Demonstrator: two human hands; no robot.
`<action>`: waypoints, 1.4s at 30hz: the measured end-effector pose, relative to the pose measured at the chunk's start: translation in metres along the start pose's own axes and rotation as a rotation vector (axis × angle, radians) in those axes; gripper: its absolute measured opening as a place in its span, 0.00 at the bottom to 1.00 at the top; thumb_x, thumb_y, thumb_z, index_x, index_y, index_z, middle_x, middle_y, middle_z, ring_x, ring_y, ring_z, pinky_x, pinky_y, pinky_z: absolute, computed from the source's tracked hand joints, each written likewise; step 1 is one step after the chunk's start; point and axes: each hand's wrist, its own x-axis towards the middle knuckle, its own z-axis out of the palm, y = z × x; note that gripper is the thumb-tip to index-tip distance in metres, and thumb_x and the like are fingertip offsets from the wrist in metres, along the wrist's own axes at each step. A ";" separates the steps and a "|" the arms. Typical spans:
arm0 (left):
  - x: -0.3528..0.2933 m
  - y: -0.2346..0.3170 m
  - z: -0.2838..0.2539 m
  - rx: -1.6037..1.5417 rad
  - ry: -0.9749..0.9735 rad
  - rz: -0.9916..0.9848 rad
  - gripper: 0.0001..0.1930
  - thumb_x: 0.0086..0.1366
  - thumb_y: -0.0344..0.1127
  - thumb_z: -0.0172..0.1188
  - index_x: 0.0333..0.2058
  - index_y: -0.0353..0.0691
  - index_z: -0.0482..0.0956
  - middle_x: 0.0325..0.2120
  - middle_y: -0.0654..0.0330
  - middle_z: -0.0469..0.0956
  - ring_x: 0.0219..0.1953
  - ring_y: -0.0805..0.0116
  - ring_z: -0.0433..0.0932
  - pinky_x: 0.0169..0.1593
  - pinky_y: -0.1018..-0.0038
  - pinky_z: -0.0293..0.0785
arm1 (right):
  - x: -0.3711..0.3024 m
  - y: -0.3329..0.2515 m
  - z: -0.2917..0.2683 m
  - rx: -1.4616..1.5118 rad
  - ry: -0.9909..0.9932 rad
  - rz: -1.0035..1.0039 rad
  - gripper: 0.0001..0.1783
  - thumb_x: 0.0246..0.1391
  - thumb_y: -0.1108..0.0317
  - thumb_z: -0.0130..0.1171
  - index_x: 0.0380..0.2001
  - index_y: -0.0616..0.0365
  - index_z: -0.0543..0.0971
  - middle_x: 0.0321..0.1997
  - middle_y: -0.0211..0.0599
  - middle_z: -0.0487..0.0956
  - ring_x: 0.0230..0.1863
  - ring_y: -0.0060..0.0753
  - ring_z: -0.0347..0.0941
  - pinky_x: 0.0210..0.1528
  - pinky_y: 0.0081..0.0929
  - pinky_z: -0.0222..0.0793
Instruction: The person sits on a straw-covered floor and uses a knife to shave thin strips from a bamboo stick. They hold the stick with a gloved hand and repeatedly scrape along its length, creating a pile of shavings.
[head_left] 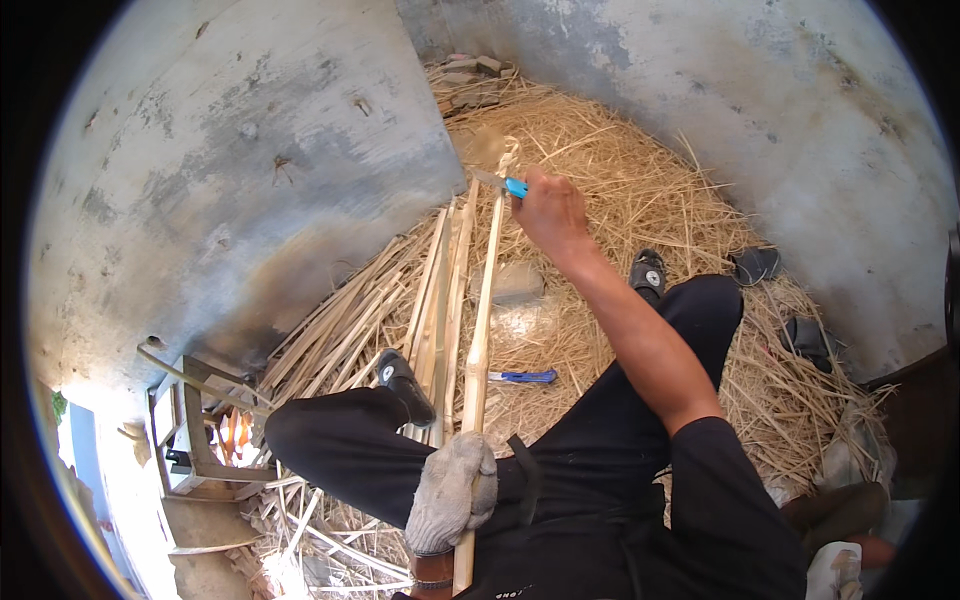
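My left hand (452,492), in a grey knitted glove, is closed round the near part of a long pale bamboo strip (485,300). The strip runs away from my lap, past my feet, with a node partway along. My bare right hand (550,208) is stretched far forward, its fingers wrapped round a knife with a turquoise handle (516,187). The knife's blade lies across the strip near its far end, where a curled shaving (510,150) stands up. Short of that, a blue box cutter (523,377) lies on the floor between my legs.
Split bamboo strips (345,310) lie in a pile to the left. Shavings (620,180) cover the floor up to the grey walls (720,90). A brick-like block (518,283) lies right of the strip. At the left stands a wooden frame (200,430); bricks (470,75) are stacked far back.
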 end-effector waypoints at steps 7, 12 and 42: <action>0.004 0.003 0.011 0.140 0.037 -0.019 0.16 0.76 0.45 0.46 0.31 0.43 0.71 0.13 0.67 0.61 0.09 0.78 0.57 0.13 0.79 0.53 | 0.009 0.026 0.017 0.008 0.207 0.033 0.07 0.55 0.74 0.60 0.24 0.61 0.75 0.15 0.37 0.76 0.13 0.27 0.71 0.12 0.25 0.64; 0.012 0.007 0.016 0.038 -0.027 -0.035 0.17 0.76 0.46 0.46 0.31 0.41 0.69 0.12 0.67 0.60 0.09 0.79 0.55 0.12 0.80 0.52 | 0.020 0.024 0.011 0.036 0.184 0.130 0.06 0.53 0.71 0.63 0.26 0.60 0.76 0.18 0.41 0.80 0.18 0.36 0.79 0.19 0.33 0.72; 0.005 0.033 -0.006 0.245 0.200 0.159 0.14 0.71 0.42 0.53 0.42 0.35 0.77 0.11 0.66 0.66 0.11 0.78 0.65 0.18 0.78 0.60 | -0.027 -0.058 -0.056 0.956 -0.532 0.062 0.21 0.65 0.52 0.59 0.27 0.60 0.81 0.16 0.18 0.64 0.20 0.15 0.60 0.25 0.22 0.55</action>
